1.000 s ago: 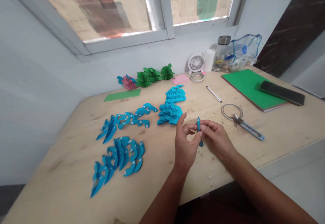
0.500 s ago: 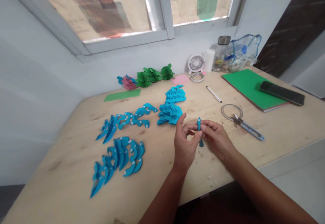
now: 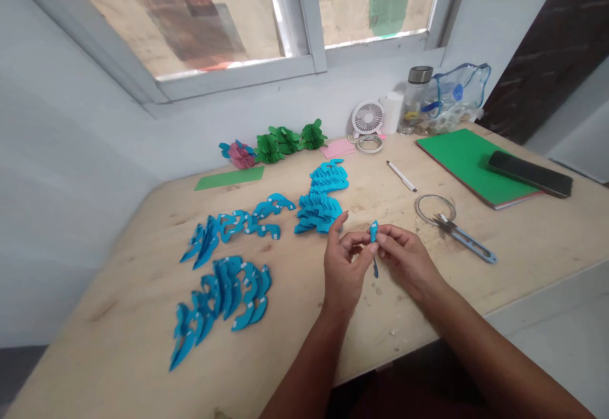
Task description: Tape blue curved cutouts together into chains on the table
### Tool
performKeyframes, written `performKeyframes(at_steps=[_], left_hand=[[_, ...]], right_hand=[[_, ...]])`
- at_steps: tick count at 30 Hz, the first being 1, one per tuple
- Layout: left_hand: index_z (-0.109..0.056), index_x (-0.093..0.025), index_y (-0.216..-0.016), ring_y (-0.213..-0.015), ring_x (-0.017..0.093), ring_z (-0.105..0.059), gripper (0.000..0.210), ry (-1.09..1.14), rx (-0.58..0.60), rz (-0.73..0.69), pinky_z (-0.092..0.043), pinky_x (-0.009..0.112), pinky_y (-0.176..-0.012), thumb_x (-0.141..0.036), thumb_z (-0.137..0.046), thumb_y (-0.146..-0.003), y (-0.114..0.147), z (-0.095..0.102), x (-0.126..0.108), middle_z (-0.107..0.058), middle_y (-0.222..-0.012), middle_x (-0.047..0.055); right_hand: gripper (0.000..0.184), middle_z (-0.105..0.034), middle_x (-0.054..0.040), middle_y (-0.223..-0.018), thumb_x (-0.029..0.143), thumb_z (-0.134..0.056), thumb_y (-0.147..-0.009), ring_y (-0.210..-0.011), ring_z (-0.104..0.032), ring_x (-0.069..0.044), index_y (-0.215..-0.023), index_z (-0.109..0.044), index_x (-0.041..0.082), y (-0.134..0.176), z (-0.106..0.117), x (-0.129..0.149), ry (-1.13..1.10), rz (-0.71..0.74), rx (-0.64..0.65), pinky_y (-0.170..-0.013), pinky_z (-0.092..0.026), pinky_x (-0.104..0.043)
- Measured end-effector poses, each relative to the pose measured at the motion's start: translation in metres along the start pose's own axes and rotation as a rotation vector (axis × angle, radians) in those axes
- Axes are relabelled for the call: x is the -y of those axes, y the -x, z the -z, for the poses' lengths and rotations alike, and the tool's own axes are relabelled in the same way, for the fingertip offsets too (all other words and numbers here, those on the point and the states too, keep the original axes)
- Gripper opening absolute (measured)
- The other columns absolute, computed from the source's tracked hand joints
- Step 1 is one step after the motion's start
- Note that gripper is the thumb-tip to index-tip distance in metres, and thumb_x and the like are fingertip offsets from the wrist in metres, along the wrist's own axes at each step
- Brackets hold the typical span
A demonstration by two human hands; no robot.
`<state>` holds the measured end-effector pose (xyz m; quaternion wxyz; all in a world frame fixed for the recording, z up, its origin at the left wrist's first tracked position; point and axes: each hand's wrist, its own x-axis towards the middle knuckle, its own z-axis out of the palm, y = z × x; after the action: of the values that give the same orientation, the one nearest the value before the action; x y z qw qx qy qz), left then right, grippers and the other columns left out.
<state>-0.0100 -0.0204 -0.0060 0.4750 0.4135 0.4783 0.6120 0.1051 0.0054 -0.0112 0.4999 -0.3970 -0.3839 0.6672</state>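
Note:
Between my two hands is a small folded blue paper piece (image 3: pixel 373 231), held upright above the table. My left hand (image 3: pixel 346 267) pinches it from the left with thumb and fingers, its index finger raised. From the other side my right hand (image 3: pixel 406 255) grips the same piece, fingers closed. The lower end of the piece pokes out dark below the fingertips. Just beyond my left hand lies a stack of folded blue paper pieces (image 3: pixel 318 213). Further left, curved blue paper pieces with small white patches (image 3: pixel 240 292) lie in a cluster, with another row of blue pieces (image 3: pixel 233 224) behind it.
Thread snips (image 3: pixel 466 240) and a wire coil (image 3: pixel 434 206) lie right of my hands, with a pen (image 3: pixel 401 176) behind. A phone (image 3: pixel 530 174) rests on a green folder (image 3: pixel 469 156). Green paper shapes (image 3: pixel 285 141), a fan (image 3: pixel 368 118) and a bottle (image 3: pixel 415 102) line the wall.
The blue paper piece has turned slightly between my fingers, so its lower end looks thinner. My left hand has shifted a little to the left.

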Motion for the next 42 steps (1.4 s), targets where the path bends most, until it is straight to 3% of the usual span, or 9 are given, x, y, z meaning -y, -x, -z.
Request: performKeyframes(at_steps=[10, 21, 27, 32, 36, 42], left_hand=[[-0.036, -0.026, -0.134, -0.086, 0.016, -0.061, 0.066, -0.669, -0.013, -0.369, -0.048, 0.033, -0.08, -0.008, -0.059, -0.075, 0.0063, 0.0013, 0.0014, -0.066, -0.089, 0.001], [-0.033, -0.023, -0.137, -0.089, 0.019, -0.06, 0.065, -0.793, 0.043, -0.471, -0.05, 0.037, -0.081, -0.007, -0.055, -0.078, 0.0076, 0.0018, 0.006, -0.063, -0.095, 0.005], [-0.036, -0.024, -0.135, -0.087, 0.017, -0.059, 0.063, -0.71, 0.047, -0.372, -0.049, 0.034, -0.08, -0.006, -0.055, -0.077, 0.0083, 0.0002, 0.0041, -0.064, -0.097, 0.004], [-0.041, -0.024, -0.13, -0.074, 0.013, -0.06, 0.057, -0.467, 0.008, -0.218, -0.048, 0.026, -0.067, -0.009, -0.055, -0.077, 0.0051, 0.0002, 0.002, -0.065, -0.085, 0.001], [-0.045, -0.022, -0.128, -0.076, 0.013, -0.062, 0.053, -0.286, -0.003, -0.129, -0.049, 0.026, -0.07, -0.008, -0.054, -0.077, 0.0027, 0.0015, 0.0029, -0.065, -0.082, 0.001], [-0.047, -0.023, -0.126, -0.078, 0.014, -0.063, 0.052, -0.257, -0.069, -0.129, -0.049, 0.027, -0.073, -0.009, -0.056, -0.077, 0.0027, 0.0023, 0.0019, -0.066, -0.084, 0.001]], right_hand=[[0.024, -0.055, 0.0016, -0.061, 0.041, -0.071, -0.07, -0.055, -0.044, -0.01, -0.069, -0.065, 0.017, -0.0019, 0.0017, -0.0013, 0.127, 0.025, -0.079, -0.053, -0.032, -0.023], [0.029, -0.047, 0.0032, -0.055, 0.042, -0.06, -0.077, -0.051, -0.039, -0.01, -0.063, -0.055, 0.017, -0.0026, 0.0076, -0.0076, 0.485, 0.165, -0.112, -0.049, -0.03, -0.024], [0.029, -0.045, 0.0036, -0.057, 0.042, -0.058, -0.079, -0.052, -0.039, -0.01, -0.065, -0.052, 0.018, -0.0033, 0.0078, -0.0087, 0.469, 0.164, -0.111, -0.05, -0.029, -0.024], [0.026, -0.047, 0.003, -0.058, 0.041, -0.059, -0.079, -0.054, -0.04, -0.011, -0.067, -0.056, 0.017, -0.0029, 0.0067, -0.0069, 0.465, 0.165, -0.107, -0.052, -0.031, -0.024], [0.026, -0.048, 0.003, -0.058, 0.041, -0.058, -0.078, -0.055, -0.041, -0.011, -0.067, -0.056, 0.017, -0.002, 0.005, -0.0033, 0.487, 0.151, -0.077, -0.052, -0.032, -0.024], [0.026, -0.054, 0.001, -0.065, 0.042, -0.058, -0.075, -0.06, -0.046, -0.012, -0.066, -0.057, 0.018, -0.0019, 0.0034, -0.0004, 0.465, 0.094, -0.015, -0.055, -0.035, -0.024]])
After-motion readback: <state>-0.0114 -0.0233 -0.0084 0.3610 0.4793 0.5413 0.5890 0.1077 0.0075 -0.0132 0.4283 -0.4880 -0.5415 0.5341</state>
